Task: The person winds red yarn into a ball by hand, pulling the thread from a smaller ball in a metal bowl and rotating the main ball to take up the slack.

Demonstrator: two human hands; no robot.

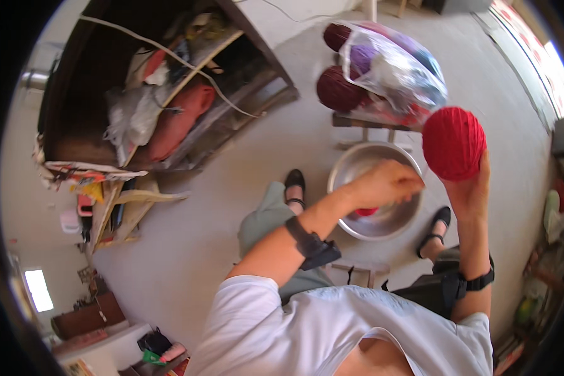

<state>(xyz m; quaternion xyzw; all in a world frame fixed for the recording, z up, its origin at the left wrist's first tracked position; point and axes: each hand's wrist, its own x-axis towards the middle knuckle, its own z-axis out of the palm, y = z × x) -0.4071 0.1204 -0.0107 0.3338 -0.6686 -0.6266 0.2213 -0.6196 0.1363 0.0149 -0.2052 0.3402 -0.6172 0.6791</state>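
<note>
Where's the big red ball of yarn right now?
In the head view, the red yarn ball is on the right, held in the right hand, above and right of the metal bowl.

A dark wooden cabinet [88, 75] stands on pale grey floor [188, 232].

Small stool [349, 121] on the grey floor [207, 207], bearing a bag [400, 76] of yarn balls [339, 88].

1 round ball of bright red yarn [454, 143], wound in close strands, rests in the right hand [469, 193].
</note>
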